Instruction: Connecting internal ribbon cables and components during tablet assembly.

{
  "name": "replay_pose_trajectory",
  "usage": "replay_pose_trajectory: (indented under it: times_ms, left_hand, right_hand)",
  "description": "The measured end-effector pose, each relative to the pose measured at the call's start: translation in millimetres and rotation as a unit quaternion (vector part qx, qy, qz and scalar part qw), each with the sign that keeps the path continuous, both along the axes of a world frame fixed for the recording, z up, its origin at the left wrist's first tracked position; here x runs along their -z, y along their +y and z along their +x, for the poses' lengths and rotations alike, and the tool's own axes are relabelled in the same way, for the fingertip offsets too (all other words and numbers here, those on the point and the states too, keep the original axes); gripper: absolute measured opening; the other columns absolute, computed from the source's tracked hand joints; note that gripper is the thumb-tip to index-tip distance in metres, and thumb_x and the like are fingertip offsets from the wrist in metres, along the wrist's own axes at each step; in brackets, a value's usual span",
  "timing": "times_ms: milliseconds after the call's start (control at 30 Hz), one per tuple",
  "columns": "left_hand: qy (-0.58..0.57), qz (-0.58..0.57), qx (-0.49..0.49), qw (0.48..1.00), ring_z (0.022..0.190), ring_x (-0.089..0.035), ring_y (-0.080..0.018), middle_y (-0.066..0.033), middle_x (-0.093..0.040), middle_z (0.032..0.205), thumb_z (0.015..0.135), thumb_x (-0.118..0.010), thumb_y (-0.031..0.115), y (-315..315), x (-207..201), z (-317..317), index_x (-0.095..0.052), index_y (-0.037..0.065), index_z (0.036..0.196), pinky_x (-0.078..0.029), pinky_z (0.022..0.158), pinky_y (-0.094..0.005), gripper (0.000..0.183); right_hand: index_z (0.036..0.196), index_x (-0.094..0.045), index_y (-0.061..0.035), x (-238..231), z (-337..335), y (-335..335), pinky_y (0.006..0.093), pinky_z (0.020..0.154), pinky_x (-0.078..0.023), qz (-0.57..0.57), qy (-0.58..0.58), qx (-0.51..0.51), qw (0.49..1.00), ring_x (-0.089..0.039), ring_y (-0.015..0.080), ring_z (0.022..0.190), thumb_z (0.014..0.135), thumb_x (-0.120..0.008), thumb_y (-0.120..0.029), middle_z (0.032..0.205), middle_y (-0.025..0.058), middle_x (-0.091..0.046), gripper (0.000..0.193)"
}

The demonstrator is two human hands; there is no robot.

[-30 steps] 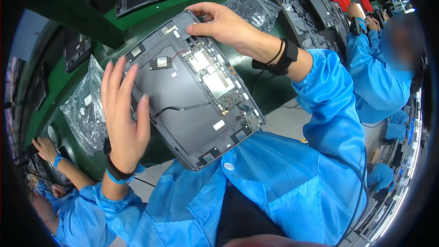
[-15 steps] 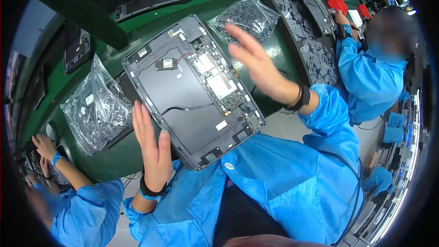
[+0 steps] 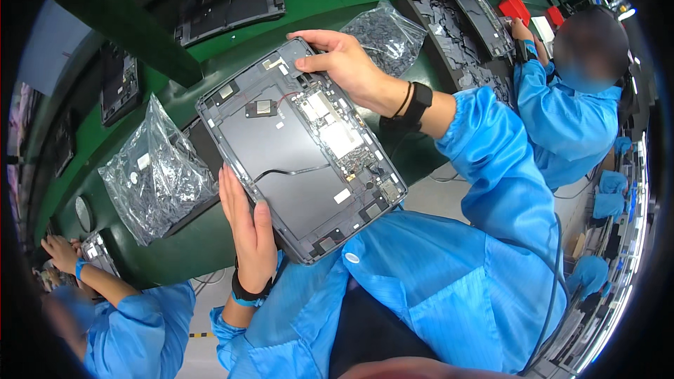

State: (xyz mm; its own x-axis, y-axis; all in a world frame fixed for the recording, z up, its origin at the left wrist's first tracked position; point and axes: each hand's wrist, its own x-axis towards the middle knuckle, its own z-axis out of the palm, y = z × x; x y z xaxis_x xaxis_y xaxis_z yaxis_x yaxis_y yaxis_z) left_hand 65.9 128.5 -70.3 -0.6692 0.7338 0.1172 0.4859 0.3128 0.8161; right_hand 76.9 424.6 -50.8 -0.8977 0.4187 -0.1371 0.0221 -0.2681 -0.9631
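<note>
An opened tablet housing [image 3: 274, 147] lies tilted in front of me. It shows a dark flat panel, a circuit board [image 3: 340, 137] on its right side and a short black cable [image 3: 291, 170]. A small dark part [image 3: 262, 108] with a red wire sits near its top. My right hand [image 3: 340, 63] grips the upper right corner, thumb on the inner face and fingers over the far edge. Along the lower left edge rests my left hand [image 3: 251, 238], fingers stretched out and thumb apart, touching the rim. The underside of the housing is hidden.
Clear plastic bags of dark parts lie left [image 3: 158, 175] and beyond the housing [image 3: 386, 35] on the green bench [image 3: 133, 267]. More housings [image 3: 232, 10] stand farther back. A tray [image 3: 439, 49] of grey pieces is at right. Co-workers sit left [image 3: 140, 323] and right [image 3: 569, 112].
My right hand has come down from above the board onto the upper right corner and taken hold there. The housing has shifted slightly, and my left hand has moved a little right along with it.
</note>
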Motion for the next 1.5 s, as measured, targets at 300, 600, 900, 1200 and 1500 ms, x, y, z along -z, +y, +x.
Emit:
replay_pose_trajectory:
  times_ms: [300, 600, 900, 1200, 1500]
  left_hand:
    - [-0.039, 0.023, -0.01, 0.999, 0.148, -0.012, -0.0376, -0.0233, -0.015, 0.159, 0.096, -0.042, 0.01, -2.0, 1.6, -6.4, -0.018, -0.005, 0.151, -0.01, 0.119, -0.0445, 0.062]
    - [-0.016, 0.028, -0.023, 0.999, 0.149, -0.006, -0.0378, -0.0222, -0.011, 0.16, 0.1, -0.043, 0.017, 4.3, 2.1, 4.9, -0.017, -0.005, 0.152, -0.006, 0.119, -0.045, 0.062]
    - [-0.092, 0.134, -0.041, 0.986, 0.149, -0.006, -0.0328, -0.0218, -0.011, 0.16, 0.103, -0.04, 0.02, 15.8, -14.2, 4.6, -0.014, -0.005, 0.152, -0.006, 0.118, -0.0416, 0.061]
    - [-0.304, 0.278, -0.072, 0.908, 0.135, -0.038, -0.0223, -0.0162, -0.032, 0.152, 0.098, -0.048, 0.011, 16.7, -51.0, 2.4, -0.015, -0.003, 0.153, -0.028, 0.113, -0.0335, 0.065]
    - [-0.253, 0.282, -0.239, 0.894, 0.122, -0.053, -0.022, -0.0155, -0.049, 0.14, 0.091, -0.06, 0.01, -90.4, -63.4, -44.5, -0.028, -0.003, 0.15, -0.038, 0.106, -0.0329, 0.068]
  right_hand:
    - [0.139, -0.048, -0.0006, -5.2, 13.5, -9.6, 0.0297, 0.104, -0.038, 0.006, 0.012, 0.021, 1.0, -0.05, 0.0168, 0.122, 0.092, -0.062, -0.012, 0.136, 0.0103, -0.054, 0.051]
    - [0.148, -0.029, 0.0044, 16.5, 110.5, -43.2, 0.0377, 0.119, -0.015, 0.219, -0.03, -0.05, 0.974, -0.015, 0.0279, 0.148, 0.098, -0.053, -0.026, 0.158, 0.0201, -0.022, 0.063]
    - [0.153, -0.017, 0.0002, 3.6, 109.6, -61.3, 0.0341, 0.118, -0.015, -0.01, -0.013, -0.02, 1.0, -0.013, 0.0233, 0.149, 0.102, -0.044, -0.02, 0.16, 0.0157, -0.018, 0.061]
    - [0.152, -0.019, 0.0005, -62.6, 98.3, -81.6, 0.0333, 0.111, -0.033, -0.114, 0.091, -0.021, 0.989, -0.04, 0.0176, 0.134, 0.102, -0.04, -0.012, 0.149, 0.0123, -0.037, 0.055]
    - [0.129, -0.053, 0.0013, -62.1, -43.6, -0.2, 0.0324, 0.092, -0.048, 0.041, 0.117, -0.081, 0.989, -0.061, 0.0193, 0.106, 0.094, -0.06, -0.018, 0.122, 0.0108, -0.061, 0.041]
